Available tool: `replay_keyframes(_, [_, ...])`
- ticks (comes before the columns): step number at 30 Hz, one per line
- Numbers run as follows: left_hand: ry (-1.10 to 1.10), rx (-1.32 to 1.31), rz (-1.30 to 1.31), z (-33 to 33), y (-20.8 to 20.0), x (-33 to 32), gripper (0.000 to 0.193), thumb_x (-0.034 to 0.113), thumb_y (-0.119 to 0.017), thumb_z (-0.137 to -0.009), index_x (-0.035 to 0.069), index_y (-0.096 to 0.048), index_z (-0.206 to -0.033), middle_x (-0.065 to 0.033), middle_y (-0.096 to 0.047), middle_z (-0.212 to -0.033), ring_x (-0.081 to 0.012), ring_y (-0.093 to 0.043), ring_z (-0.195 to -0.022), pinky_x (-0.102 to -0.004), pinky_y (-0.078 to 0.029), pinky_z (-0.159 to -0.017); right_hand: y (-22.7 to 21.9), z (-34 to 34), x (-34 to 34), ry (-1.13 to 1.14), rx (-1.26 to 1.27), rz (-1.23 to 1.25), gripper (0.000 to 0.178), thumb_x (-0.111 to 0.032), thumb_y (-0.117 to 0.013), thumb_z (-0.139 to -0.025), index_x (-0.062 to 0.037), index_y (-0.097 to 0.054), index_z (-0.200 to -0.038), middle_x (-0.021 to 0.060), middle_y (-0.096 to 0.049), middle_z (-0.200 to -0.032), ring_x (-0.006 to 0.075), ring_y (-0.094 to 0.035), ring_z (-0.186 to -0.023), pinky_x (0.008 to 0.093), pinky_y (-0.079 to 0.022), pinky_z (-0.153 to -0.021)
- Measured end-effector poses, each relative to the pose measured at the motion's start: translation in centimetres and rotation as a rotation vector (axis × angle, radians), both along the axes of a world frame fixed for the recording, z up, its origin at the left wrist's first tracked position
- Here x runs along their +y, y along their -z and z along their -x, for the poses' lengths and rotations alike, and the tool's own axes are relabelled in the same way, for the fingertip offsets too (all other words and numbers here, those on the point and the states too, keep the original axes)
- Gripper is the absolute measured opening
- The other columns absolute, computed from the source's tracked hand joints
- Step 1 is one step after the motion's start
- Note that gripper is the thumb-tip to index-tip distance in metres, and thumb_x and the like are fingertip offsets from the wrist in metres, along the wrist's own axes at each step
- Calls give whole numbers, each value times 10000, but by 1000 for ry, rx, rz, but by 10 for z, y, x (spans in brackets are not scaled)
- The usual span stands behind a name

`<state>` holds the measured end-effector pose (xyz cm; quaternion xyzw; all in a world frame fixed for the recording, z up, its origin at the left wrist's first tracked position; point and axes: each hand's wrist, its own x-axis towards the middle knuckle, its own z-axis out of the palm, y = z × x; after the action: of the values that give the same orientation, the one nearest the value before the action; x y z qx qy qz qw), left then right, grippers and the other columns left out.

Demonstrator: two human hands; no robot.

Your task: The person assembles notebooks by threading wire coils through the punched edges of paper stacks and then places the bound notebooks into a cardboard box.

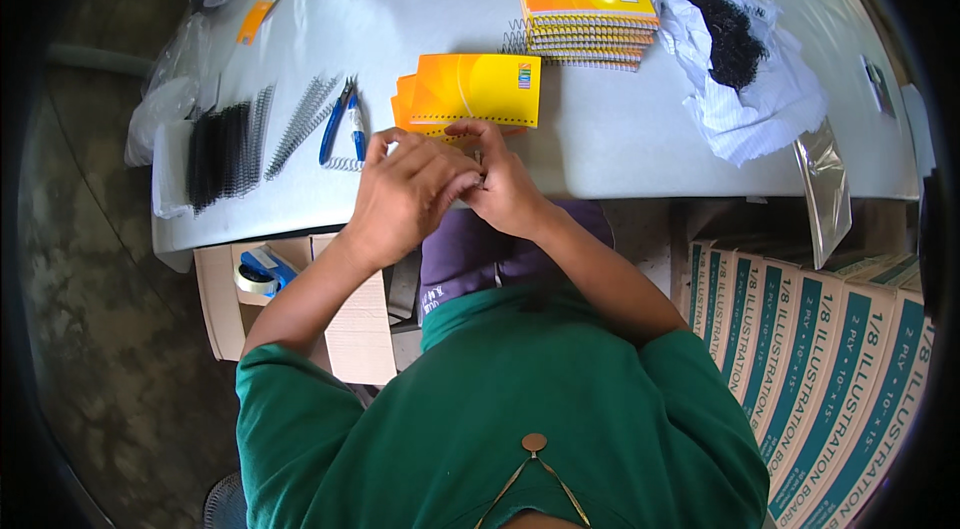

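Observation:
My left hand point(408, 191) and my right hand point(512, 191) meet over the table's near edge, fingertips pinched close together. Whatever lies between them is hidden; only a small greyish bit shows by the right fingers. Just beyond the fingers lie several yellow-orange notebook covers or booklets point(480, 89), loosely fanned, with a row of punched holes along the near edge. To the left of my hands rest blue-handled cutting pliers point(334, 129) and a blue-and-white pen-like item point(356, 125). A loose wire coil point(344, 165) lies below them.
Finished-looking spiral notebooks point(585, 9) are stacked beyond. Black wire coils point(225, 154) stand at left; a tangled black heap point(722, 34) sits on white crumpled wrapping point(770, 119) at right. Below the table are an open carton point(360, 329) with tape and several upright boxes point(800, 349).

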<state>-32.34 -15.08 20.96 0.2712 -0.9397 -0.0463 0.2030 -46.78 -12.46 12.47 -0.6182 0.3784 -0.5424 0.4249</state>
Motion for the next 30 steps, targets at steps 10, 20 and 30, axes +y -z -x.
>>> replay_keyframes(10, [32, -55, -101, 5, -13, -1, 192, 168, -680, -742, 117, -604, -910, 11, -609, -906, -173, -559, -865, -330, -341, -761, -3, 0, -1, -7, -39, -43, 553, -35, -644, -772, -17, -298, -1204, 203, -548, -1084, 319, -598, -974, 363, -482, -782])
replay_keyframes(20, [-63, -85, -34, 21, -40, -6, 320, 225, -748, -629, 126, -616, -904, 22, -612, -865, -161, -586, -847, -343, -366, -779, -6, 6, 7, -77, -273, -75, 493, 61, -544, -804, -33, -312, -1228, 158, -559, -1020, 249, -603, -945, 352, -480, -768])
replay_keyframes(30, [-59, 380, 271, 119, -5, -115, 258, 114, -649, -786, 88, -621, -1041, -88, -628, -1061, -265, -594, -977, -338, -474, -835, -76, 194, -81, 510, 362, 342, 294, 75, -513, -743, -27, -602, -1004, 110, -610, -1107, 229, -539, -1103, 302, -387, -950])
